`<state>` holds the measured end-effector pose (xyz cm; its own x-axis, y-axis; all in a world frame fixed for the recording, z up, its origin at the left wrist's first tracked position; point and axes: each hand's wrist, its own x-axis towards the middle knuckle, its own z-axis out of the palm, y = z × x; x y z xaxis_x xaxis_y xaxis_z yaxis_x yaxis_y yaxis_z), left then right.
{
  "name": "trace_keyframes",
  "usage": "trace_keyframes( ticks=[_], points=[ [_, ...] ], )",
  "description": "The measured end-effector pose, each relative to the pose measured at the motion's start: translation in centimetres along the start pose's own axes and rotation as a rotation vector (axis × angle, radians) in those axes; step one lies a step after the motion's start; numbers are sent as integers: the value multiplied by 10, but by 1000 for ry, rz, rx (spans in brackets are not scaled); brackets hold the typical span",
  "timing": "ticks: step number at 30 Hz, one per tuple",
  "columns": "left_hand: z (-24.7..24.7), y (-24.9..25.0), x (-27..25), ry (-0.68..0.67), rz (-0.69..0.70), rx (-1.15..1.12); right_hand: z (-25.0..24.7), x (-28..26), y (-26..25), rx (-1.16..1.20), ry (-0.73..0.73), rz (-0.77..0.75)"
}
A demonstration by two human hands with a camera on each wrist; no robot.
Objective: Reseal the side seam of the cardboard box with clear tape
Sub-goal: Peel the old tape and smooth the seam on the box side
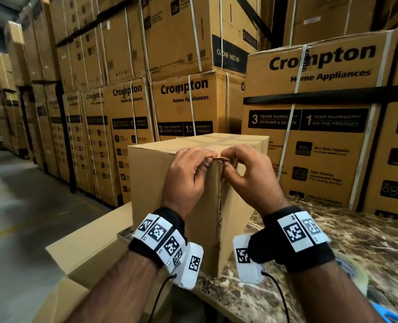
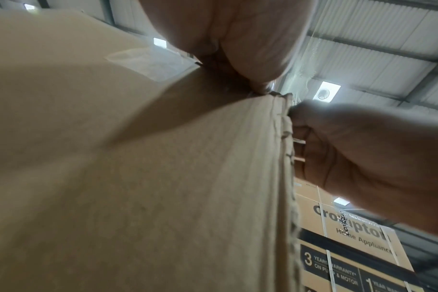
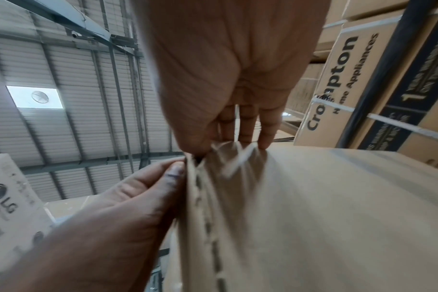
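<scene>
We note left hand (image 1: 185,176) and right hand (image 1: 245,172) both pinching the cardboard box (image 1: 160,173) seam top; we should keep edges flush below that pinch before taping.

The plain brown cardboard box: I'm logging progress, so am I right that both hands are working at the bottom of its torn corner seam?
Not quite. Both the left hand and the right hand are at the top of the plain brown cardboard box's torn corner seam, not the bottom, pinching its upper end. The head view shows this.
</scene>
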<state>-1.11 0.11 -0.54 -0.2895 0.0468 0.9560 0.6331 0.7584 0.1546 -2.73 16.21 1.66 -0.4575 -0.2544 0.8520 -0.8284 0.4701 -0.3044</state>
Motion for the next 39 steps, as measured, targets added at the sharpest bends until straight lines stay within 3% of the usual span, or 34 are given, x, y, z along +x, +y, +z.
trace_keyframes(
  ticks=[7,23,29,39],
  points=[
    [0,-5,-1,-5,24,-40,-2,-16,11,108,-113,-55],
    [-3,-12,2,1,30,-87,21,-6,-2,-55,-16,38],
    [-1,-12,1,12,11,-92,20,-6,2,-124,-62,9],
    [-5,-20,4,-20,24,-117,7,-15,5,-1,-210,-65]
  ],
)
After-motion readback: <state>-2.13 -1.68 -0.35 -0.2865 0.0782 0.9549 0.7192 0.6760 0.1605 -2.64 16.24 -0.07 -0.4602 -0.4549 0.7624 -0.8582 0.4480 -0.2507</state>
